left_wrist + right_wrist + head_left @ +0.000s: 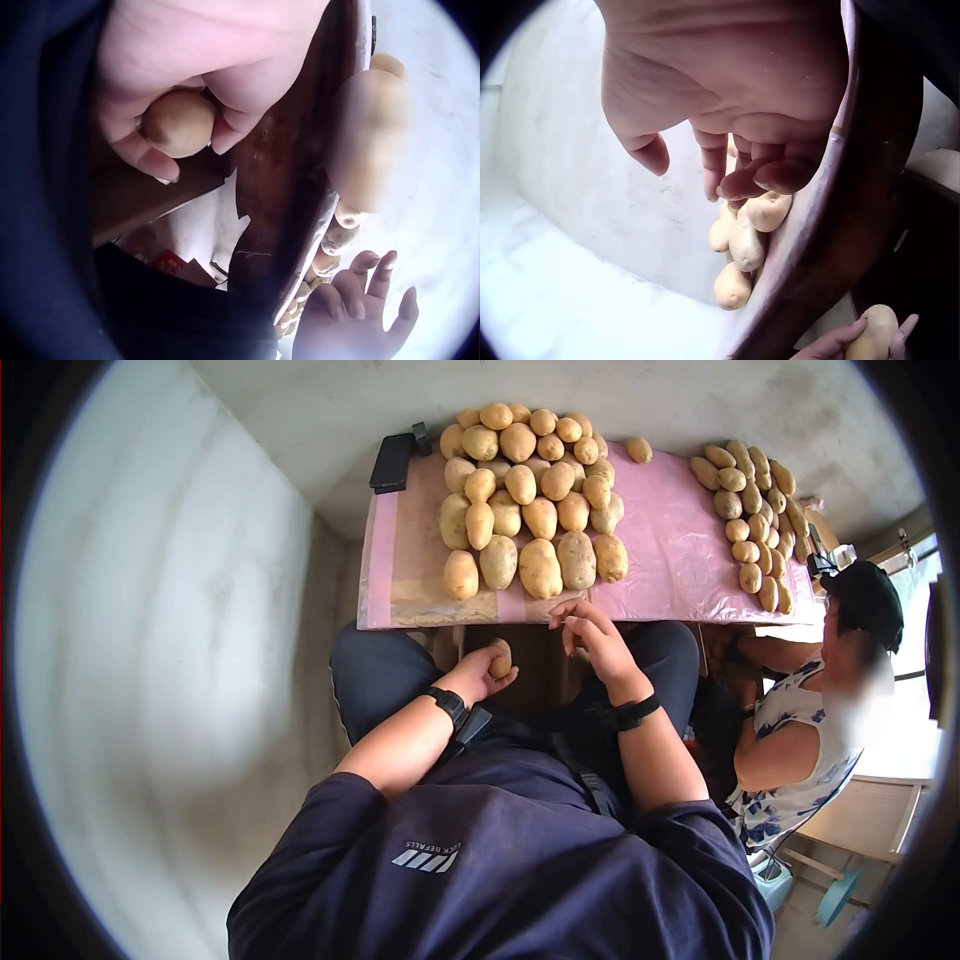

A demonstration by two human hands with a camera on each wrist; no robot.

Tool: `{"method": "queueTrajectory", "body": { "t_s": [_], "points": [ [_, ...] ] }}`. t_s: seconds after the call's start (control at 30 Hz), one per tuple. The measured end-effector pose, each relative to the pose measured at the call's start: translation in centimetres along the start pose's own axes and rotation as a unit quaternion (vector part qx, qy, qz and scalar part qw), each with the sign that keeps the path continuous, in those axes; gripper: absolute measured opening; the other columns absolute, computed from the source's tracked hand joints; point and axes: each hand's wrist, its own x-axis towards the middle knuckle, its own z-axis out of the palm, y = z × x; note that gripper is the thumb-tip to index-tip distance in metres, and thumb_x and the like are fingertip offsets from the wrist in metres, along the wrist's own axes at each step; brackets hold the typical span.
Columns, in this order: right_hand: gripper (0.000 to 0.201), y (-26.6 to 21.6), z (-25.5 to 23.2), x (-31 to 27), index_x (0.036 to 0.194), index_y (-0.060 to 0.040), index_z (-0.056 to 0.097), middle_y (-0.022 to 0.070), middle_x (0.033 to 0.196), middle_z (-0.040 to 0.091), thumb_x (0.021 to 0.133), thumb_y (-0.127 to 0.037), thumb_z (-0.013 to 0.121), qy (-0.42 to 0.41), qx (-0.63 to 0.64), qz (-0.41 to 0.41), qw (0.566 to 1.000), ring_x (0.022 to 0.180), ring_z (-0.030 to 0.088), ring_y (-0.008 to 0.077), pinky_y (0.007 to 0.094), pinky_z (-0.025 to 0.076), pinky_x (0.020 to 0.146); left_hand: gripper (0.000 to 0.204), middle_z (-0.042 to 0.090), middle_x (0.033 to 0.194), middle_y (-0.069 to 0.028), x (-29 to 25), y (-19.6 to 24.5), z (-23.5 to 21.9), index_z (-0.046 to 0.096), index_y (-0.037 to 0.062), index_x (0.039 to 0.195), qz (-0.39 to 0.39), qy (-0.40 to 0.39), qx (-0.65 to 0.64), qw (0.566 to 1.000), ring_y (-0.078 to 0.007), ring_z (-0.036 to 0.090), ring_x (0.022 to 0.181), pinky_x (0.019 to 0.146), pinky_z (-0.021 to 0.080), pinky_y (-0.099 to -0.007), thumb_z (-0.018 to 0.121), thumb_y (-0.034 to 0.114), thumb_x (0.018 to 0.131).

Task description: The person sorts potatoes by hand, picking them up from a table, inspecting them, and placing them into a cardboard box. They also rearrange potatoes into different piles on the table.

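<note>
My left hand (485, 672) grips a small potato (500, 657) over my lap, just below the table's near edge; the left wrist view shows the potato (178, 124) held between curled fingers and thumb. My right hand (590, 635) hovers empty at the table edge with loosely curled fingers (739, 176), beside the nearest potatoes. A large pile of potatoes (530, 500) lies on the pink sheet (670, 550) that covers the table. A second, narrower row of potatoes (755, 525) runs along the right side.
A dark phone-like object (392, 462) lies at the table's far left corner. Another person (820, 700) sits at the right, close to the table. A white wall (150, 640) closes in the left side. One lone potato (639, 450) lies at the far edge.
</note>
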Motion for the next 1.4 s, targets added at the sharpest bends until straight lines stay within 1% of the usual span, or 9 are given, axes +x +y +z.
{"method": "queueTrajectory", "body": {
  "t_s": [0.13, 0.33, 0.5, 0.53, 0.83, 1.07, 1.27, 1.37, 1.4],
  "points": [
    [0.023, 0.9, 1.8, 0.3, 0.116, -0.0022, 0.06, 0.0027, 0.097, 0.062, 0.097, -0.013, 0.053, -0.011, -0.043, 0.024, 0.999, 0.067, 0.053, 0.0074, 0.0228, 0.044, 0.061, 0.026, 0.068, 0.111, -0.0106, 0.2, 1.3, -1.3, 0.055, 0.0091, 0.12, 0.049, -0.02, -0.008, 0.999, -0.0244, 0.065, 0.105, 0.091, 0.056, -0.0398, 0.062, 0.016, 0.096],
    [0.023, 0.1, 4.5, 1.8, 0.113, -0.0031, 0.062, 0.005, 0.099, 0.056, 0.093, -0.016, 0.059, 0.04, -0.184, -0.007, 0.982, 0.069, 0.054, 0.0107, 0.0266, 0.048, 0.066, 0.017, 0.069, 0.108, -0.0043, -0.1, 1.9, -1.7, 0.063, 0.0122, 0.11, 0.082, -0.065, 0.008, 0.994, -0.0202, 0.065, 0.096, 0.085, 0.052, -0.0339, 0.061, 0.02, 0.095],
    [0.031, -1.4, 6.6, 5.3, 0.113, -0.0068, 0.065, 0.0181, 0.108, 0.056, 0.083, -0.015, 0.063, 0.064, -0.452, -0.204, 0.866, 0.084, 0.063, 0.0365, 0.0427, 0.053, 0.081, 0.017, 0.068, 0.102, -0.0022, 1.4, 1.4, -2.1, 0.065, 0.0127, 0.106, 0.04, -0.061, 0.041, 0.996, -0.0182, 0.064, 0.094, 0.079, 0.05, -0.0314, 0.061, 0.025, 0.095],
    [0.037, -2.0, 8.7, 6.4, 0.118, -0.0088, 0.064, 0.0213, 0.113, 0.056, 0.081, -0.016, 0.064, 0.066, -0.48, -0.182, 0.856, 0.09, 0.063, 0.0431, 0.0473, 0.053, 0.083, 0.018, 0.068, 0.1, -0.0019, 1.0, 2.1, -2.8, 0.065, 0.0127, 0.106, 0.016, -0.071, 0.053, 0.996, -0.0179, 0.063, 0.093, 0.078, 0.049, -0.0311, 0.06, 0.026, 0.095],
    [0.051, -4.2, 12.5, 11.0, 0.138, -0.0211, 0.053, 0.0246, 0.133, 0.053, 0.087, -0.025, 0.059, 0.007, -0.679, -0.088, 0.728, 0.1, 0.069, 0.0381, 0.0456, 0.057, 0.085, 0.02, 0.068, 0.1, -0.002, 0.7, 1.6, -2.9, 0.066, 0.0136, 0.107, 0.064, -0.054, 0.067, 0.994, -0.0177, 0.064, 0.092, 0.077, 0.049, -0.0317, 0.058, 0.028, 0.096],
    [0.055, -3.4, 12.0, 13.4, 0.143, -0.0205, 0.052, 0.0279, 0.127, 0.055, 0.089, -0.034, 0.058, -0.013, -0.672, -0.085, 0.736, 0.099, 0.067, 0.0407, 0.045, 0.055, 0.09, 0.019, 0.07, 0.095, -0.0006, 1.0, 1.4, -3.0, 0.068, 0.0149, 0.106, 0.08, -0.042, 0.071, 0.993, -0.0162, 0.066, 0.086, 0.071, 0.05, -0.0303, 0.059, 0.028, 0.095],
    [0.046, -3.1, 11.7, 13.2, 0.133, -0.0179, 0.061, 0.0255, 0.116, 0.064, 0.089, -0.031, 0.061, 0.04, -0.572, -0.1, 0.813, 0.103, 0.067, 0.039, 0.0425, 0.053, 0.092, 0.018, 0.07, 0.094, -0.0009, 0.5, 1.0, -2.6, 0.068, 0.0141, 0.102, 0.089, -0.034, 0.06, 0.994, -0.0156, 0.066, 0.083, 0.069, 0.05, -0.0294, 0.061, 0.029, 0.094],
    [0.038, -3.2, 10.4, 13.3, 0.126, -0.0138, 0.066, 0.0197, 0.104, 0.069, 0.091, -0.026, 0.062, 0.093, -0.525, -0.165, 0.829, 0.091, 0.071, 0.0314, 0.0402, 0.056, 0.082, 0.018, 0.07, 0.093, -0.0014, 0.2, 0.6, -1.9, 0.067, 0.0134, 0.101, 0.084, -0.027, 0.057, 0.994, -0.0156, 0.066, 0.083, 0.068, 0.05, -0.0295, 0.061, 0.028, 0.093],
    [0.035, -3.5, 10.1, 13.1, 0.124, -0.0112, 0.067, 0.0164, 0.099, 0.07, 0.092, -0.025, 0.062, 0.104, -0.455, -0.15, 0.872, 0.083, 0.071, 0.0262, 0.0376, 0.057, 0.075, 0.018, 0.07, 0.093, -0.0016, 0.0, 0.6, -1.6, 0.067, 0.0131, 0.1, 0.083, -0.023, 0.059, 0.995, -0.0157, 0.066, 0.082, 0.068, 0.051, -0.0296, 0.061, 0.028, 0.093]
  ]
}}
